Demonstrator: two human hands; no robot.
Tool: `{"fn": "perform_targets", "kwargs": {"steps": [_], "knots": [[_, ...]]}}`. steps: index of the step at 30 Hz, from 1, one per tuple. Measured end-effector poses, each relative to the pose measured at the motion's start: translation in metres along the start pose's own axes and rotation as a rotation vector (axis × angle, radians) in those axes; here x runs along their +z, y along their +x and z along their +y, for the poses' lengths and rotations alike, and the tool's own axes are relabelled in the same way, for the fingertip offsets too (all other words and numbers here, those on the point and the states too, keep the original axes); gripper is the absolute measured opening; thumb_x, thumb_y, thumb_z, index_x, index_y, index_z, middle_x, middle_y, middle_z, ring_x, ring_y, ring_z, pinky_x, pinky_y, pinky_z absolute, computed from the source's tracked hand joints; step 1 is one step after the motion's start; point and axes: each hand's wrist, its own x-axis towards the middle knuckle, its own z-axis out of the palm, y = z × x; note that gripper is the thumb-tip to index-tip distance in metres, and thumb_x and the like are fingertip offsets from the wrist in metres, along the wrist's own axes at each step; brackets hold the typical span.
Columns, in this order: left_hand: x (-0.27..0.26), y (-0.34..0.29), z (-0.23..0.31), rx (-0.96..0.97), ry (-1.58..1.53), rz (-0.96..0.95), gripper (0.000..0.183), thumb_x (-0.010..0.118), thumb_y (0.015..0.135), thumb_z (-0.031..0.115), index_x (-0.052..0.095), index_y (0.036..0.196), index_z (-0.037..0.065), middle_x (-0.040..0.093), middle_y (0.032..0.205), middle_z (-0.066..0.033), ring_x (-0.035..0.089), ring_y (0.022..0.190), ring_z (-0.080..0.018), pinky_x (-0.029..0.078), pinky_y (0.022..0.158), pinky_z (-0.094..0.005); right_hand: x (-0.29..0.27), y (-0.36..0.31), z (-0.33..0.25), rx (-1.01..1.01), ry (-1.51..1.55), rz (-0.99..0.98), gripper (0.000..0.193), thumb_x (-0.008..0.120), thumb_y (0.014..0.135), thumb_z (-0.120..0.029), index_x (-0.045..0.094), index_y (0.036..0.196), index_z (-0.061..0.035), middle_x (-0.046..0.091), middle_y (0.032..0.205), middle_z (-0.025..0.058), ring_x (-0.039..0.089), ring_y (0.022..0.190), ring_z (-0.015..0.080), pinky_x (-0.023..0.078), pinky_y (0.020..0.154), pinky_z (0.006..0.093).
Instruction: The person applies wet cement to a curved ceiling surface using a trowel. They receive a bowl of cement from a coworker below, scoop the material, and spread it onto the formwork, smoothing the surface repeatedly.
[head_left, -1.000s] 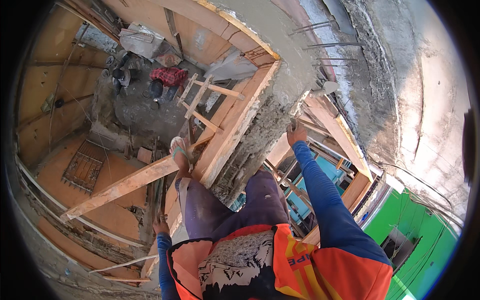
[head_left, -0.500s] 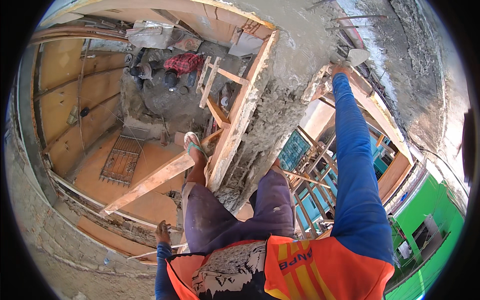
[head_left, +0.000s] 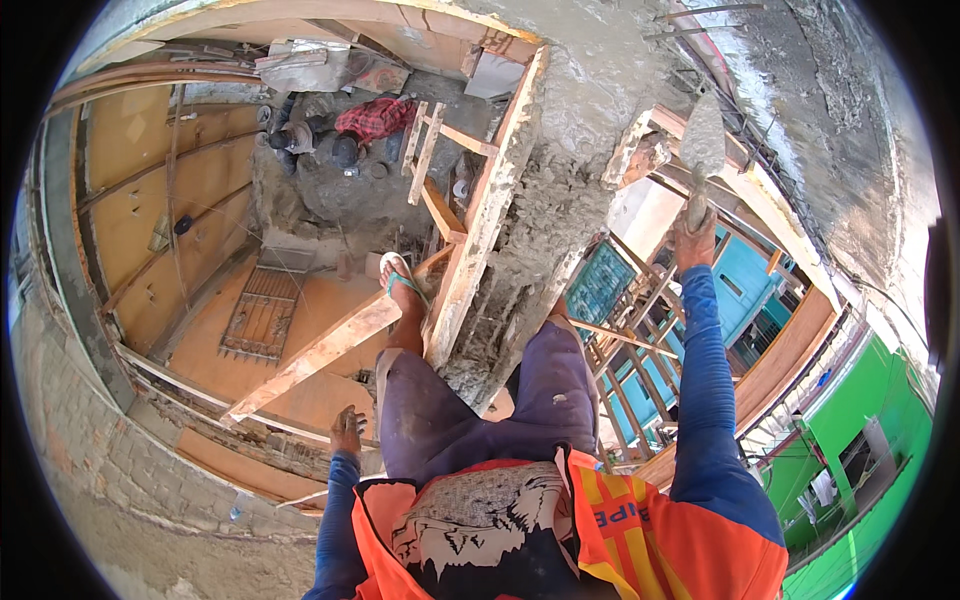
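Observation:
My right hand (head_left: 693, 238) is wrapped round the handle of a trowel (head_left: 704, 138). Its pointed grey blade is smeared with mortar and points away from me, over the edge of the formwork. Left of the trowel runs a beam of wet, rough concrete (head_left: 560, 185), smoother at its far end. A wooden formwork board (head_left: 487, 200) lines the beam's left side. Low on my left, my left hand (head_left: 348, 428) hangs free of anything, its fingers loosely apart. My legs straddle the beam, and one sandalled foot (head_left: 398, 280) rests at its left side.
Down in the room at the left, people (head_left: 375, 120) crouch on a grey floor. A timber plank (head_left: 315, 358) juts out under my left foot. Wooden props (head_left: 640, 350) stand below on the right. Steel bars (head_left: 715, 12) stick out at the far right. A green wall (head_left: 850, 420) lies beyond.
My right hand has drawn back toward me with the trowel, whose blade has lifted off the formwork corner. My left hand has shifted slightly rightward and upward.

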Motion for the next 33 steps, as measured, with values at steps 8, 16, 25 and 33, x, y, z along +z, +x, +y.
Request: {"fn": "perform_targets", "kwargs": {"steps": [8,16,25,33], "knots": [[0.011,0.012,0.026,0.063,-0.031,-0.068,0.035,0.051,0.099,0.031,0.056,0.126,0.009,0.068,0.100,-0.0108,0.064,0.084,-0.0173,0.049,0.072,-0.0297,0.057,-0.198,0.058,-0.249,-0.819,0.082,0.067,0.060,0.091,-0.034,0.030,0.145,-0.0066,0.049,0.134,0.0269,0.054,0.117,0.0415,0.047,0.096,0.0450],[0.008,0.034,0.012,0.106,-0.042,-0.074,0.034,0.050,0.100,0.031,0.057,0.125,0.009,0.068,0.099,-0.0075,0.064,0.081,-0.0159,0.050,0.069,-0.0291,0.167,-0.216,0.080,-0.128,-0.603,0.017,0.067,0.054,0.093,-0.027,0.023,0.148,-0.0036,0.045,0.139,0.0262,0.048,0.124,0.0429,0.042,0.103,0.0438],[0.021,0.038,0.022,0.155,0.025,-0.049,0.032,0.048,0.099,0.021,0.061,0.120,0.001,0.067,0.107,-0.0123,0.064,0.093,-0.0200,0.050,0.082,-0.0321,0.147,-0.272,0.085,-0.150,-0.578,-0.063,0.068,0.055,0.093,-0.025,0.021,0.149,-0.0053,0.041,0.143,0.0242,0.044,0.129,0.0408,0.040,0.105,0.0417],[0.021,0.062,0.007,0.202,0.044,-0.026,0.034,0.048,0.099,0.023,0.062,0.120,0.001,0.067,0.110,-0.0137,0.063,0.096,-0.0209,0.049,0.085,-0.0325,0.194,-0.194,0.161,-0.281,-0.698,0.054,0.075,0.059,0.088,-0.018,0.019,0.150,-0.0068,0.040,0.144,0.0214,0.044,0.128,0.0391,0.039,0.106,0.0393]]}}
